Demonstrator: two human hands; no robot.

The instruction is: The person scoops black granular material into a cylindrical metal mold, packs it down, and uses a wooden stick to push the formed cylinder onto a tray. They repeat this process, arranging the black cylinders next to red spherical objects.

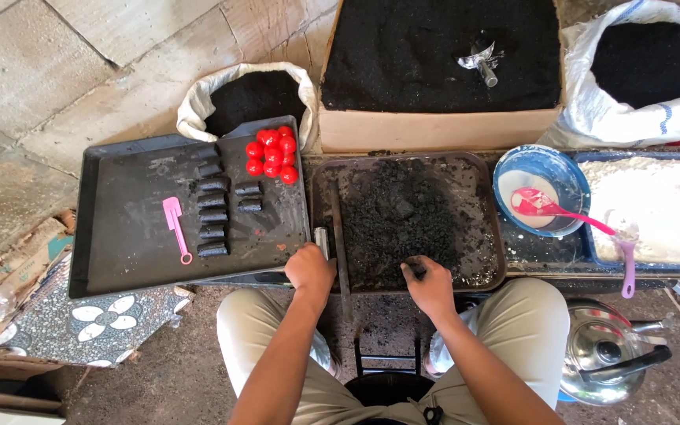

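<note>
the left hand (309, 270) was curled around a short metal tube (322, 238) at the near left corner of the shallow brown tray of black crumbly mix (482, 277), beside a thin metal rod (338, 236) lying across that tray. the right hand (430, 285) had its fingers bent down, pinching into the dark mix at the tray's near edge. on the black flat tray (120, 260) to the left lay dark moulded sticks (212, 211), small red balls (271, 153) and a pink plastic spatula (175, 224).
</note>
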